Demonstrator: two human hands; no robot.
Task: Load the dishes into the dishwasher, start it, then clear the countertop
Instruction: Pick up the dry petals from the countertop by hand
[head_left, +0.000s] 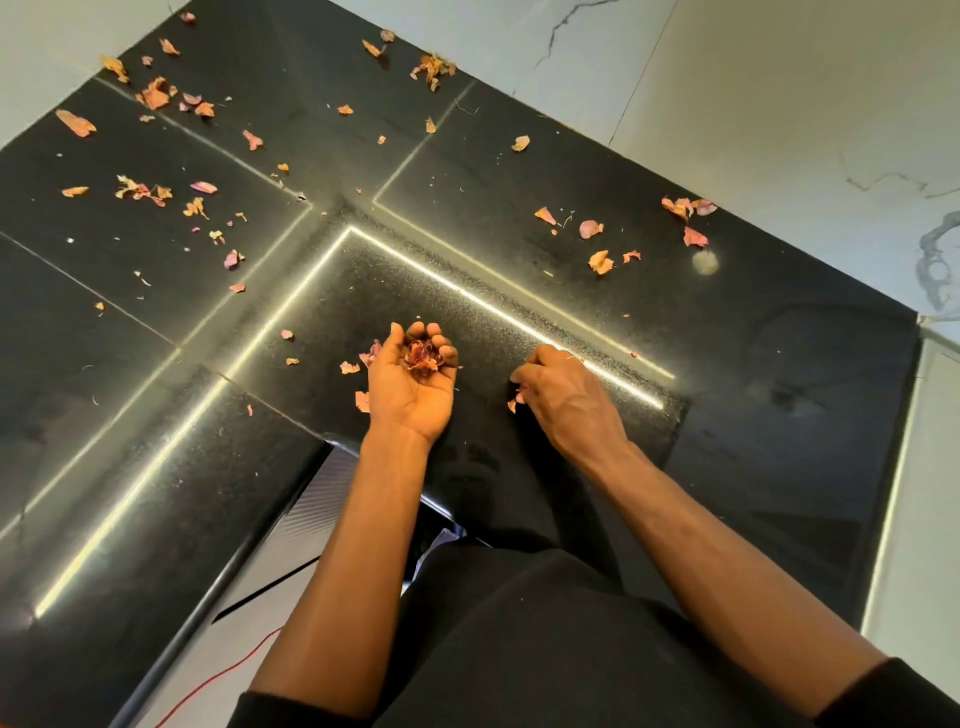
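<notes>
Black table (753, 395), peels scattered wide, thickest at the far left (155, 96). Left hand (410, 384) palm up near the front edge, fingers curled round a collected pile of peels (422, 356). Right hand (563, 397) palm down just beside it, fingers narrow and seemingly pinching a scrap (519, 388); tips partly hidden. To do well: keep the left cupped and level, drop each scrap in, clear the near bits first, then sweep the far ones together.

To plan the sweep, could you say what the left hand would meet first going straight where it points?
The left hand faces bare black countertop; first in line is probably the lone onion-skin scrap near the back edge.
</notes>
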